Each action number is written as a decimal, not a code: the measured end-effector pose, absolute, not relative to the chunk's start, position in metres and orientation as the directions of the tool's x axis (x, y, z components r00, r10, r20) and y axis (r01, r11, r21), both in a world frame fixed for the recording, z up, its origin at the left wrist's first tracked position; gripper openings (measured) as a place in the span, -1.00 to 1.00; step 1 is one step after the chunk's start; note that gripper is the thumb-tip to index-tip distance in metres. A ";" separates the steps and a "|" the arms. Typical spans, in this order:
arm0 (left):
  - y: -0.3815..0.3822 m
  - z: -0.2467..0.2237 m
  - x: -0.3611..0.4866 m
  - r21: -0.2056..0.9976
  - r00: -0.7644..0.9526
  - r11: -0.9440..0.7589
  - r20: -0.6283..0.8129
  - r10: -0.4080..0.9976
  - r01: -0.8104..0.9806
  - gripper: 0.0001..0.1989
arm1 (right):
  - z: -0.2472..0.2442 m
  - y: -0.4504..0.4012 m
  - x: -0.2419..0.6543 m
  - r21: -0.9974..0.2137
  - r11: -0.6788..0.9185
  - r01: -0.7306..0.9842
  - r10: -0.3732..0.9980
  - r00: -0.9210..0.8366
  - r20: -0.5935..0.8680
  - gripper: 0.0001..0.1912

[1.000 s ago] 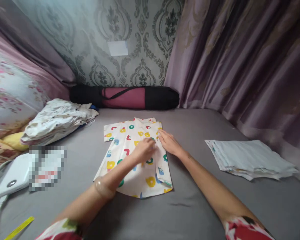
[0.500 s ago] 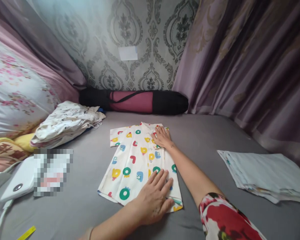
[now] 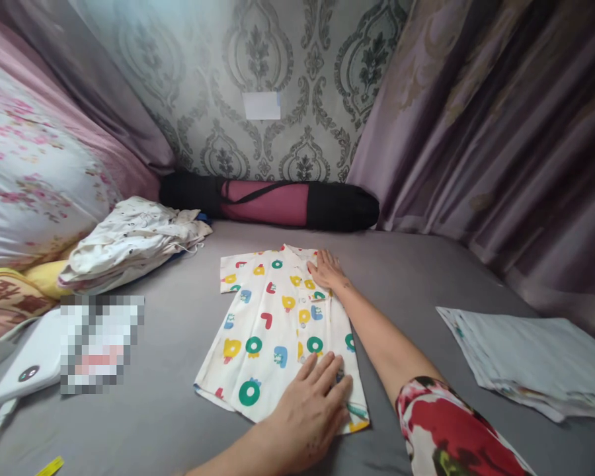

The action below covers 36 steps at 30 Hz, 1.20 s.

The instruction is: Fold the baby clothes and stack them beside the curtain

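Note:
A short-sleeved child's shirt (image 3: 265,320), white with colourful letter prints, lies spread on the grey bed sheet, its buttons facing up. My left hand (image 3: 307,410) rests flat over the lower front near the right-hand hem, fingers stretched out. Further up, my right hand (image 3: 327,270) lies palm down on the shoulder and sleeve at the shirt's right side, covering most of that sleeve. Its fingers are extended too. Neither hand grips the cloth.
Folded light cloths (image 3: 535,360) lie at the right, and a heap of white printed clothes (image 3: 133,241) at the left. A white power bank (image 3: 34,363) with a cable is at the near left. A black and maroon roll bag (image 3: 268,201) lies along the wall.
My right hand has slid slightly outward over the shoulder, showing more of the chest pocket. My left hand has shifted a little toward the hem and right. The view has moved slightly.

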State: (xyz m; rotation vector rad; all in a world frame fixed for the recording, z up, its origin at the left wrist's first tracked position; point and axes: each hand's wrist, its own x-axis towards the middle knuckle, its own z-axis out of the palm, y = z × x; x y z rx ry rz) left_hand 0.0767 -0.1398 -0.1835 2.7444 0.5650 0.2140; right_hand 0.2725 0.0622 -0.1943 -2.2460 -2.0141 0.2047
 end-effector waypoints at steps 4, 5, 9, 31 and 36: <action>-0.141 -0.186 0.076 0.363 0.909 -0.861 0.082 0.409 0.355 -0.54 | -0.210 0.066 0.274 -0.162 -0.117 0.980 0.993 0.116 -0.016 -0.24; -0.141 -0.187 0.076 0.364 0.908 -0.862 0.088 0.409 0.353 -0.54 | -0.211 0.066 0.275 -0.160 -0.113 0.981 0.994 0.113 -0.013 -0.24; -0.140 -0.189 0.075 0.352 0.906 -0.872 0.123 0.404 0.341 -0.55 | -0.209 0.069 0.278 -0.159 -0.115 0.981 0.993 0.109 -0.044 -0.23; -0.138 -0.180 0.072 0.305 0.915 -0.900 0.162 0.371 0.311 -0.61 | -0.211 0.069 0.222 -0.239 0.204 0.949 0.976 -0.218 -0.029 -0.30; -0.138 -0.182 0.074 0.301 0.918 -0.903 0.156 0.364 0.306 -0.60 | -0.204 0.083 0.220 -0.217 0.198 0.956 0.975 -0.215 -0.058 -0.30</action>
